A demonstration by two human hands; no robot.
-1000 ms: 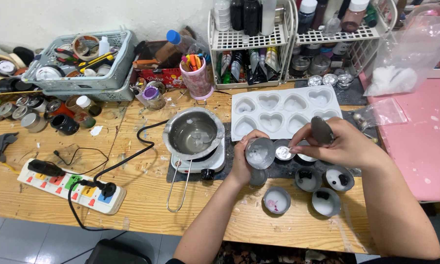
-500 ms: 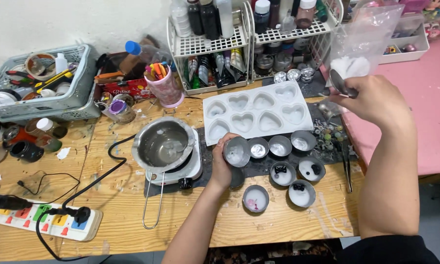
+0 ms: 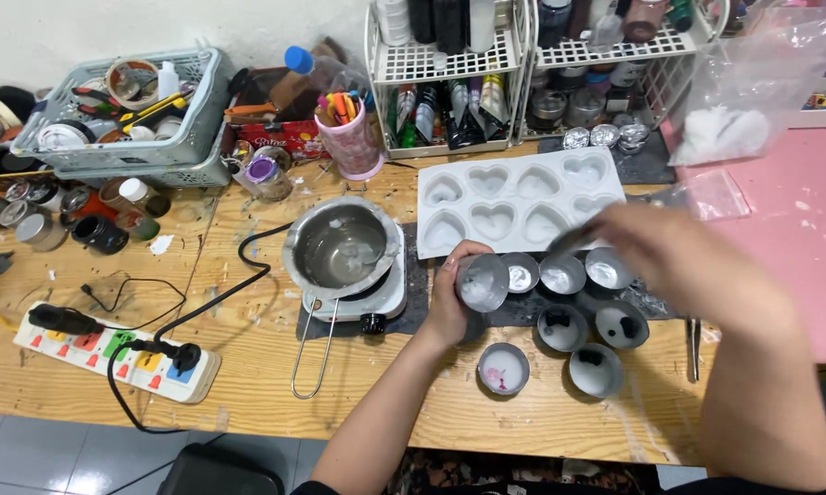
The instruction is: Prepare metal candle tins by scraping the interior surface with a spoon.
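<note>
Holding a small metal cup (image 3: 483,281) tilted in our left hand (image 3: 451,307), fingers wrapped snug round it, just above the wooden worktop (image 3: 248,367). You can see a whitish film inside the cup. It sits right beside the row of little round tins (image 3: 561,272) on the dark mat (image 3: 523,310), and just below the white heart-shaped mould tray (image 3: 514,199).

Our right hand (image 3: 679,261) is blurry, hovering over those tins with a thin dark tool (image 3: 573,240) poking out toward the mould. We honestly can't tell how tight that grip is, only that the fingers seem curled round the tool.

More tins sit lower down: two with dark bits inside (image 3: 622,325) and one with a pink smear (image 3: 503,368). To the left of the cup there's a steel melting pot (image 3: 341,249) on a small white hotplate (image 3: 376,298), its cable running to a power strip (image 3: 110,353). Behind that, a pink pen cup (image 3: 352,137), a grey basket (image 3: 129,124) of tools, and a wire rack (image 3: 486,64) of bottles. A pink mat (image 3: 798,229) lies off to the right.
</note>
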